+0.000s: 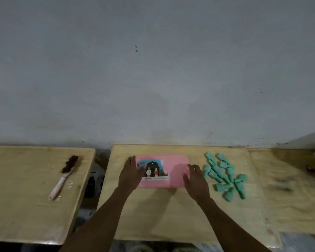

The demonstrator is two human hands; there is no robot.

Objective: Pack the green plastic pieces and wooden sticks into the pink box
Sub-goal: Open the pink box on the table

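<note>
Both hands (130,174) at pink box (173,166) side edges.

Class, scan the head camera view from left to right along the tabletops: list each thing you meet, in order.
brush → left hand → pink box → right hand → pile of green plastic pieces

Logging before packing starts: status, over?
Left hand and right hand flat at the ends of the closed pink rectangular box, gripping nothing. Green plastic pieces piled right of it, unpacked. No wooden sticks visible.
</note>
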